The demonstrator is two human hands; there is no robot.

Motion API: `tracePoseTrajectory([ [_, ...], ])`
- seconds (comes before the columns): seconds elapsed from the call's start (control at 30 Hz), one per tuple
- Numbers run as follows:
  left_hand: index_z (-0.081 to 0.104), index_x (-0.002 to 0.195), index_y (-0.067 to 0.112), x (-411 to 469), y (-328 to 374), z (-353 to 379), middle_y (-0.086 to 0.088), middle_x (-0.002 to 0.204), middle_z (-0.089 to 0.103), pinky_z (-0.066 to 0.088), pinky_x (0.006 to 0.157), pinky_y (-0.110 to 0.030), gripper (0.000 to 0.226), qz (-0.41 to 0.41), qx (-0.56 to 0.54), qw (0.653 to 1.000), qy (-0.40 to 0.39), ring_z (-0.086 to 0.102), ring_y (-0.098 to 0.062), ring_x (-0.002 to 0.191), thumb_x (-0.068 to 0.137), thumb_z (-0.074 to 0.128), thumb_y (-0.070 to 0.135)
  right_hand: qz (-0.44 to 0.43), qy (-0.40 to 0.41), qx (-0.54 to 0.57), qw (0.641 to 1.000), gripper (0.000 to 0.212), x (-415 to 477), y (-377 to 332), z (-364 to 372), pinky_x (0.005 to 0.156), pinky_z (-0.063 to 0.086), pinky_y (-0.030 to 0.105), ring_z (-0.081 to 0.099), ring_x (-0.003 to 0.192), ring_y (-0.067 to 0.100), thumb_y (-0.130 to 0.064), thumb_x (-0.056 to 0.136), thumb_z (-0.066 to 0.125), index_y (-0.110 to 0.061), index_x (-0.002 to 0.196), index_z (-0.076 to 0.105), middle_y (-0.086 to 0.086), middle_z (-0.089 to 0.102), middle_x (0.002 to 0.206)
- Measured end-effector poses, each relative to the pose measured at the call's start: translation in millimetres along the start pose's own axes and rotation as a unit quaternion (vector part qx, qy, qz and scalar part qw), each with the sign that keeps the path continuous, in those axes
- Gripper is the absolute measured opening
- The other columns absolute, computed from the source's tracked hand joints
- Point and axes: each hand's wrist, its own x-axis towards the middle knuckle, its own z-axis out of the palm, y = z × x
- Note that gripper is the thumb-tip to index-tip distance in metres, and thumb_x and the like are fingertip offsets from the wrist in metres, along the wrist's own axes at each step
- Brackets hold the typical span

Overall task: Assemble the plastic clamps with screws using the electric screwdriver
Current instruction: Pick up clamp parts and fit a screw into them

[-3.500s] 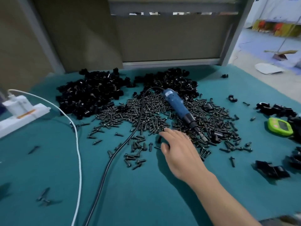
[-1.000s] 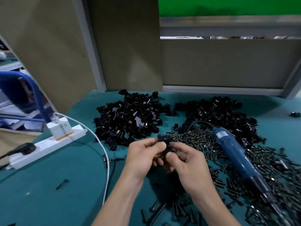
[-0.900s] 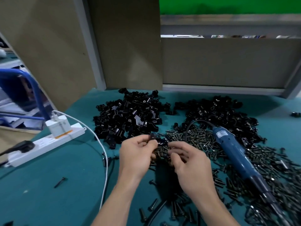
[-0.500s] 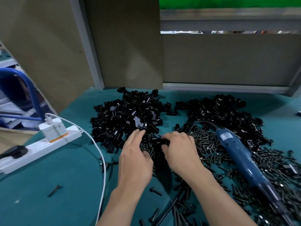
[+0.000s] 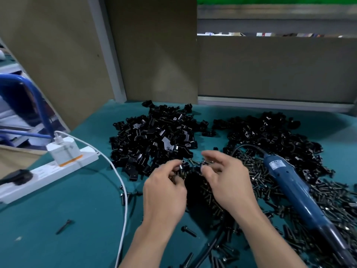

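My left hand [image 5: 164, 192] pinches a small black plastic clamp [image 5: 182, 166] between thumb and fingertips, raised just above the table. My right hand [image 5: 229, 180] pinches a small dark screw [image 5: 205, 163] a short way to the clamp's right. The two pieces are apart. The blue electric screwdriver [image 5: 293, 188] lies untouched on the spread of black screws [image 5: 257, 182] to my right. Behind my hands lie two heaps of black clamp parts, one at the left [image 5: 154, 140] and one at the right [image 5: 270, 132].
The teal table mat [image 5: 67, 229] carries a white power strip [image 5: 44, 171] with a white adapter and cable [image 5: 123, 190] at the left. A loose screw [image 5: 63, 226] lies near the front left. Brown partition panels [image 5: 154, 51] wall off the back.
Both hands dipped onto the piles half a second ago and have lifted again. The left now holds a clamp and the right a screw, held apart.
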Motion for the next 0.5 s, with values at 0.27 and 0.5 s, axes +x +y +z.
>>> tracePoseTrajectory([
  [0.27,0.018,0.164,0.035,11.0,-13.3,-4.9,0.014,0.172,0.015,0.009,0.128,-0.037,0.072,0.012,0.195,0.979,-0.058,0.013,-0.009,0.158,0.101,0.053,0.041,-0.038,-0.090,-0.167,0.981,0.041,68.1,-36.0,40.9,0.078,0.053,0.020,0.066,0.093,0.016,-0.010,0.098,0.059,-0.035,0.129,0.068,-0.001,0.071,0.124],
  [0.5,0.025,0.162,0.036,14.0,-16.5,-9.5,0.019,0.171,0.016,0.012,0.127,-0.037,0.070,-0.009,0.158,0.985,-0.065,0.018,-0.005,0.156,0.099,0.056,0.038,-0.024,-0.063,-0.200,0.977,0.034,74.0,-27.9,53.3,0.075,0.059,0.037,0.068,0.087,0.024,-0.007,0.096,0.059,-0.032,0.116,0.071,0.002,0.071,0.107],
])
